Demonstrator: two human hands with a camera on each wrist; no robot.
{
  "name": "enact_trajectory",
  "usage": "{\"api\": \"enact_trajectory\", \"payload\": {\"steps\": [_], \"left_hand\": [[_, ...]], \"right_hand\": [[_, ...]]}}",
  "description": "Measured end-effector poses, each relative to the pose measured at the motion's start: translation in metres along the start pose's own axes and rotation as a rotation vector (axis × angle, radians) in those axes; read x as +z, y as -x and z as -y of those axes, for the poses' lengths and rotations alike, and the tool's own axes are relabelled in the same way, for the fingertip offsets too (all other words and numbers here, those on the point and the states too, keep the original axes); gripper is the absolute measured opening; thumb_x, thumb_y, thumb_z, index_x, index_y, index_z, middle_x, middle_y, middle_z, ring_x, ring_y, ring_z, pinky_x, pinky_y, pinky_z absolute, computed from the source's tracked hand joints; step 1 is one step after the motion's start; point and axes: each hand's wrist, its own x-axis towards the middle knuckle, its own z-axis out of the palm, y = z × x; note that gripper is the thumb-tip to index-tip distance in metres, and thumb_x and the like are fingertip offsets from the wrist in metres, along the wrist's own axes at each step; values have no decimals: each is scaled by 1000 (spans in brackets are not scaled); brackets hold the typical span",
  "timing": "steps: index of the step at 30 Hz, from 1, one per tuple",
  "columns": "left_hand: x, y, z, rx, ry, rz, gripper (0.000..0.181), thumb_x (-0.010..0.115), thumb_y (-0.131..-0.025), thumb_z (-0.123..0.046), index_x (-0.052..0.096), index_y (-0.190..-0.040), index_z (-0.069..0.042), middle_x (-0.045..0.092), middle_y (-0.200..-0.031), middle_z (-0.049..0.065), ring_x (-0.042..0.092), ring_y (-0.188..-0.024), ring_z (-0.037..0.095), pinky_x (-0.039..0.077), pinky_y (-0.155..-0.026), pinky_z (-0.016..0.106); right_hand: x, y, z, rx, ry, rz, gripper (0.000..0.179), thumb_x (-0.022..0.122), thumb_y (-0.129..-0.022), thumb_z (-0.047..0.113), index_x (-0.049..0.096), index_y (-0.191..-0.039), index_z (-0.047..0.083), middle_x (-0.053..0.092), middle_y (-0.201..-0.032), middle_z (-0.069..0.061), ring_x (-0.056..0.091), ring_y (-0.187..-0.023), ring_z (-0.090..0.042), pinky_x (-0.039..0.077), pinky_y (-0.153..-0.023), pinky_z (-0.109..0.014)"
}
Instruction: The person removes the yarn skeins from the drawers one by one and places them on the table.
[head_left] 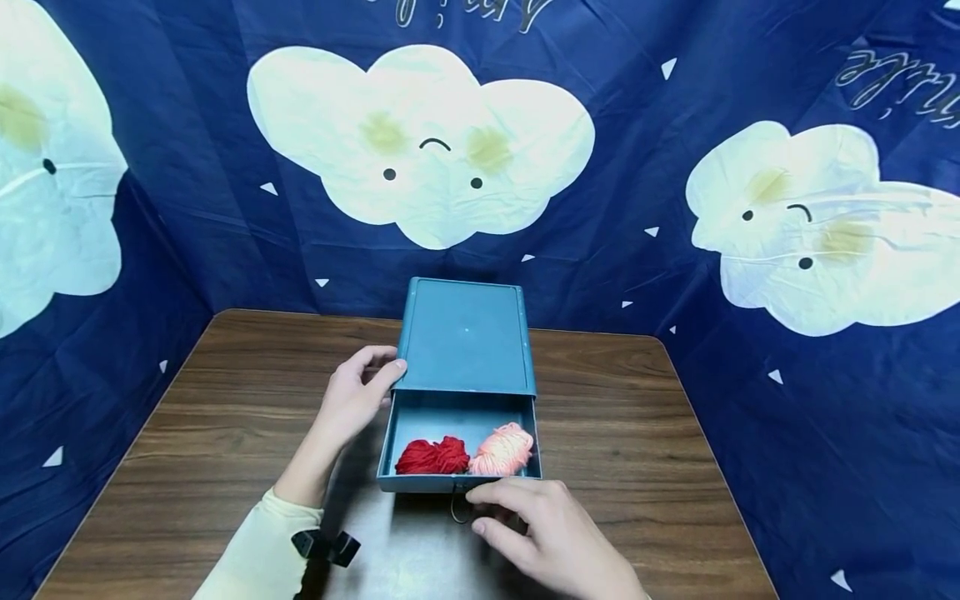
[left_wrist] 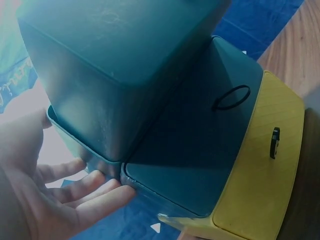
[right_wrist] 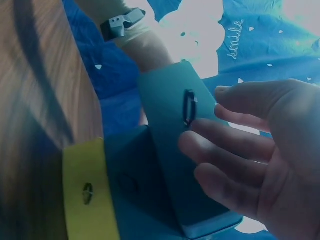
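A teal drawer unit [head_left: 467,333] stands on the table with its top drawer [head_left: 420,484] pulled out. Inside that drawer lie a red yarn bundle [head_left: 435,456] and a pale pink yarn bundle [head_left: 504,450], side by side near the front. My left hand [head_left: 360,392] rests against the unit's left side, thumb at the upper edge and fingers extended along the wall. In front of the drawer, my right hand [head_left: 551,533] has its fingers loosely bent beside the black ring pull [right_wrist: 189,107], with no grip on it.
Below the pulled-out drawer are another teal drawer [left_wrist: 185,135] and a yellow drawer [left_wrist: 260,165], each with a black ring pull. The wood-grain table [head_left: 637,433] meets a blue cloth backdrop [head_left: 622,275] with white clouds. A black device [head_left: 326,546] is strapped on the left wrist.
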Motion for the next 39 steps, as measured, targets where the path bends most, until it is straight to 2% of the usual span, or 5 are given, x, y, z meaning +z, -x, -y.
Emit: {"api": "enact_trajectory", "payload": {"steps": [11, 21, 27, 33, 39], "left_hand": [[-1, -2, -1, 3, -24, -4, 48, 64, -101, -43, 61, -134, -8, 66, -122, 19, 66, -103, 29, 62, -81, 49], [-2, -3, 5, -22, 20, -19, 48, 67, -99, -44, 65, -129, -6, 67, -119, 19, 67, -93, 17, 63, -76, 38], [-2, -2, 2, -26, 30, -8, 48, 67, -99, -43, 64, -129, -6, 66, -119, 19, 66, -95, 20, 63, -77, 39], [-2, -1, 1, -32, 45, -12, 46, 69, -99, -41, 65, -129, -6, 67, -119, 19, 66, -93, 18, 63, -77, 40], [-2, -1, 1, -45, 56, -11, 47, 69, -98, -42, 65, -130, -7, 66, -120, 18, 65, -93, 14, 63, -78, 39]], "right_hand": [[-27, -4, 5, -40, -5, -185, 14, 77, -94, 18, 74, -107, 21, 70, -91, 14, 61, -75, 3, 49, -59, -10], [-47, -22, 0, -54, 70, -271, 21, 82, -86, 11, 74, -105, 17, 71, -99, 6, 59, -73, -1, 45, -57, -10], [-47, -32, -7, -26, 103, -222, 27, 83, -85, 14, 75, -111, 17, 70, -112, 8, 63, -80, -10, 51, -65, -19], [-45, -38, -15, 4, 208, -121, 33, 86, -85, 23, 75, -115, 22, 68, -120, 11, 67, -100, -7, 57, -79, -27], [-45, -44, -17, -11, 281, -40, 34, 86, -84, 25, 75, -115, 22, 68, -121, 11, 67, -101, -6, 57, -84, -30]]}}
